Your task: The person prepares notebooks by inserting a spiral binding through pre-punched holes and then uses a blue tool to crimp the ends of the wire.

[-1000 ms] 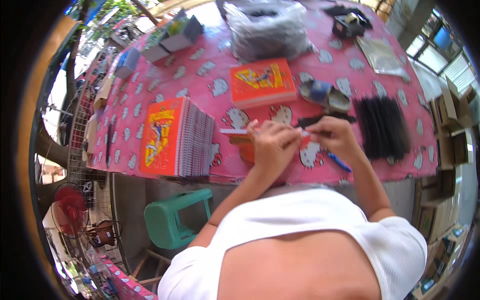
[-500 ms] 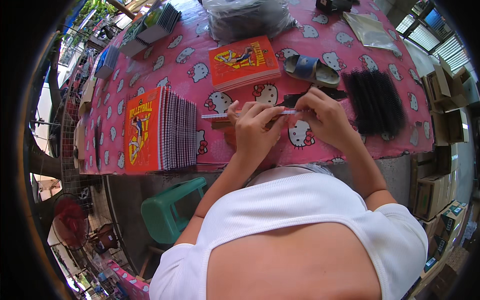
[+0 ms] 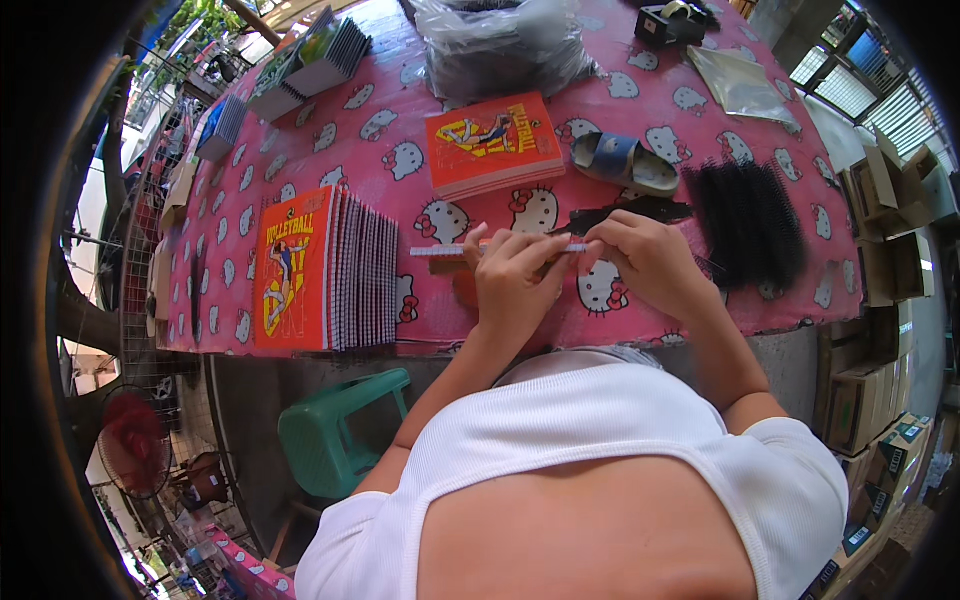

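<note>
Change since earlier frame: the view has tipped down and closer; both hands have held their place at the table edge, with the thin notebook between them sitting a little more level.
Left hand [image 3: 515, 285]: fingers curled and pinched over the top edge of the thin notebook [image 3: 470, 250], grasping it from the near side.
Right hand [image 3: 645, 260]: fingertips closed at the right end of the notebook edge, where a black comb spine [image 3: 625, 213] lies; whether it grips the spine or only the paper cannot be told.
Work item location: the thin notebook is held on edge just above the pink patterned tablecloth [image 3: 400, 130], near the table's front edge, between the two hands.
Finished stock, as judged: a fanned stack of orange-covered notebooks [image 3: 325, 270] lies at the left, spiral edges showing; a second orange stack [image 3: 492, 143] lies behind the hands.
Remaining stock, as judged: a pile of black comb spines [image 3: 745, 220] sits at the right, still large, so much binding appears to be left.
Progress estimate: mid-run; the current notebook looks not yet fully bound.
Other items: blue sandal [image 3: 625, 165], clear plastic bag [image 3: 500, 45], green plastic stool [image 3: 335, 440] below the table.
</note>
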Demonstrator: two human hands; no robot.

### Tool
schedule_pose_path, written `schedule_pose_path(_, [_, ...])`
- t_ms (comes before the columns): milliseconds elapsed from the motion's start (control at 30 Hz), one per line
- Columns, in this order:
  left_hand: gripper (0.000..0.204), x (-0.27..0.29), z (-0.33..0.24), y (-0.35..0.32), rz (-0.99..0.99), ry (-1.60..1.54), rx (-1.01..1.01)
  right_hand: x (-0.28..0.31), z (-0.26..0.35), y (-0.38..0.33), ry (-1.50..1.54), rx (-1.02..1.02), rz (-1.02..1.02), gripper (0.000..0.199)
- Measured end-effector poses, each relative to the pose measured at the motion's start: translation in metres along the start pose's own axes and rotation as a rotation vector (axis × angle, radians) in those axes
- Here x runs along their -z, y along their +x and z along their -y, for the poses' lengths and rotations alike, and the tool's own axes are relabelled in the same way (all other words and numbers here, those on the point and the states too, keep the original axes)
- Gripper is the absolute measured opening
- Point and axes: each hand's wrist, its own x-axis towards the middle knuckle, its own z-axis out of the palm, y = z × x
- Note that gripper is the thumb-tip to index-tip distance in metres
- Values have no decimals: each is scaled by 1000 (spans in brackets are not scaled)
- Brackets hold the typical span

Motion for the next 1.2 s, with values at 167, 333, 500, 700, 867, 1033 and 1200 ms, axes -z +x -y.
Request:
schedule_pose_path(167, [39,3,0,-7,-1,17,28,17,-85,38,-252,-211,-126,52])
schedule_pose_path(333, [42,7,-5,-1,-18,80,-2,-20,-180,35,-556,-379,55,48])
schedule_pose_path(500, [27,7,1,-6,-81,-2,-66,17,-128,50,197,-155,-141,41])
schedule_pose_path(700, [27,5,-1,-4,-78,-33,-4,-5,-111,39,295,-19,92,26])
schedule_pose_path(867, [42,13,1,2,31,-134,213,-10,-75,50,360,-75,239,38])
schedule_pose_path(1033, [36,35,12,5,5,280,244,-15,-77,54,582,135,151,40])
schedule_pose_path(1200, [31,35,38,-6,39,15,325,-18,-63,72,659,25,299,40])
